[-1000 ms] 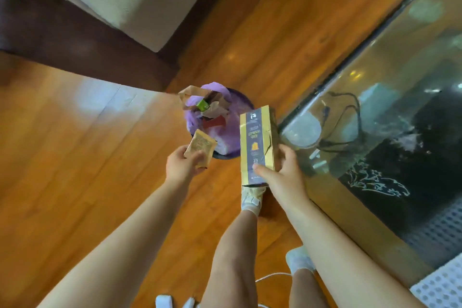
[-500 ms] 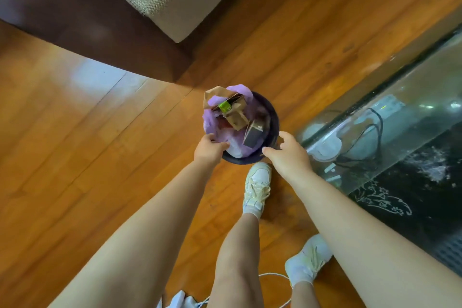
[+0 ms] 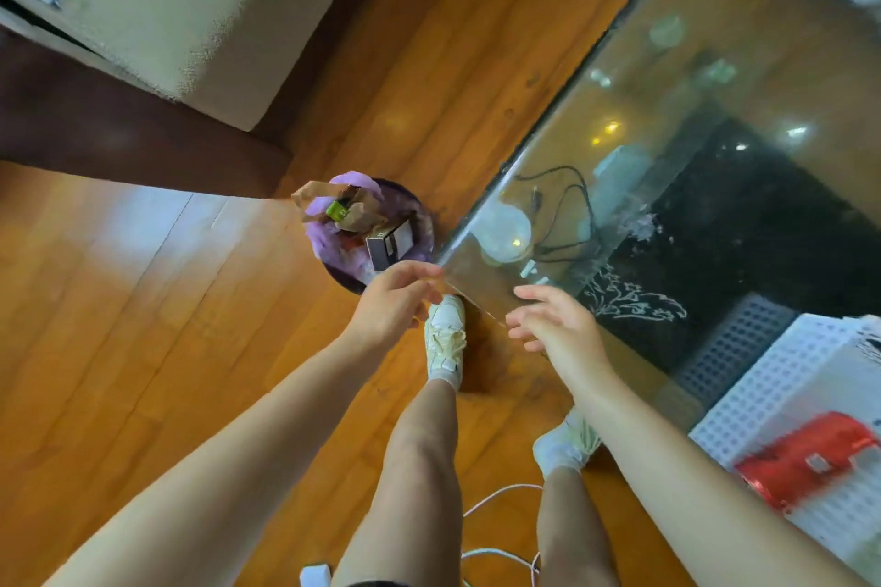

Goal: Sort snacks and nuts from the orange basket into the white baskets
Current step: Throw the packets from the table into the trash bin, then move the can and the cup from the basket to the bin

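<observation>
A white perforated basket [image 3: 782, 377] stands on the glass table at the lower right, with a red snack packet [image 3: 810, 458] lying in it. The orange basket is not in view. My left hand [image 3: 393, 305] hovers just in front of a dark round bin with a purple liner [image 3: 329, 238]; its fingers are loosely curled and hold nothing. My right hand [image 3: 558, 324] is spread open and empty, over the near edge of the glass table. A dark and gold box [image 3: 391, 243] and crumpled brown card [image 3: 355, 210] sit in the bin.
The glass tabletop [image 3: 619, 76] runs diagonally along the right, with cables and a dark patterned shelf under it. A beige upholstered seat [image 3: 167, 24] stands at the upper left. My legs and white shoes stand on the wooden floor, and a white cable [image 3: 496, 496] lies by my feet.
One second ago my hands held a gold box and a small packet over the bin. Both are released; the box lies in the bin, and my empty hands have pulled back toward the table.
</observation>
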Available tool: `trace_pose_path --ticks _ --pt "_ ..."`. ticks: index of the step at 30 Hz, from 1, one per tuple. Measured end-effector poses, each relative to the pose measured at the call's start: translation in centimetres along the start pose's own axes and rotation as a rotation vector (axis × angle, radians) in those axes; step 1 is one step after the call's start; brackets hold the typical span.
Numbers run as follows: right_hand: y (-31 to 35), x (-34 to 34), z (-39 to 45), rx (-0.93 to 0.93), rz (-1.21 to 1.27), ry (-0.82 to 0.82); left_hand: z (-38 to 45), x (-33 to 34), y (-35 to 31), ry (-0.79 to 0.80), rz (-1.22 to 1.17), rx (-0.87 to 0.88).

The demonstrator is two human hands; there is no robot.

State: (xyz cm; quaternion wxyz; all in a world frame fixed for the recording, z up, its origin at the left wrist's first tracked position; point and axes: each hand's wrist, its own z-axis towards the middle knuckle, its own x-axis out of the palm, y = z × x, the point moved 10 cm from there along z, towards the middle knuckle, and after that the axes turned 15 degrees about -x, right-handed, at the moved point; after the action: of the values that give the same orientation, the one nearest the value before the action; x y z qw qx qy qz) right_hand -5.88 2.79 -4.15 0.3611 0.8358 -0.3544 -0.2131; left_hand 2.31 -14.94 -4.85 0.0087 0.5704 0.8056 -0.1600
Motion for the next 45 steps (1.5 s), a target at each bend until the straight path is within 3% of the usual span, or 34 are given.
trace_pose_path --ticks 8,14,20,24,34,45 --pt "-5.7 -17.3 -11.0 -0.016 0.137 -0.275 -8.1 18.8 -0.5 0.162 0.153 0.063" --pt "-13.5 -29.2 -19.2 0.026 0.290 -0.512 -12.7 35.0 1.6 0.326 0.313 0.118" --pt "-22.1 -37.1 -24.9 0.121 0.222 -0.786 -13.0 44.7 3.8 0.263 0.441 0.148" --pt "-25.3 -40.6 -26.5 0.140 0.052 -0.978 -11.2 48.1 4.4 0.110 0.540 0.189" --pt "-27.9 -44.0 -24.4 0.190 -0.212 -1.104 -7.1 50.3 6.0 -0.067 0.749 0.218" --pt "-28.2 -44.9 -23.5 0.219 -0.230 -1.068 -6.6 49.3 5.4 -0.037 0.734 0.218"
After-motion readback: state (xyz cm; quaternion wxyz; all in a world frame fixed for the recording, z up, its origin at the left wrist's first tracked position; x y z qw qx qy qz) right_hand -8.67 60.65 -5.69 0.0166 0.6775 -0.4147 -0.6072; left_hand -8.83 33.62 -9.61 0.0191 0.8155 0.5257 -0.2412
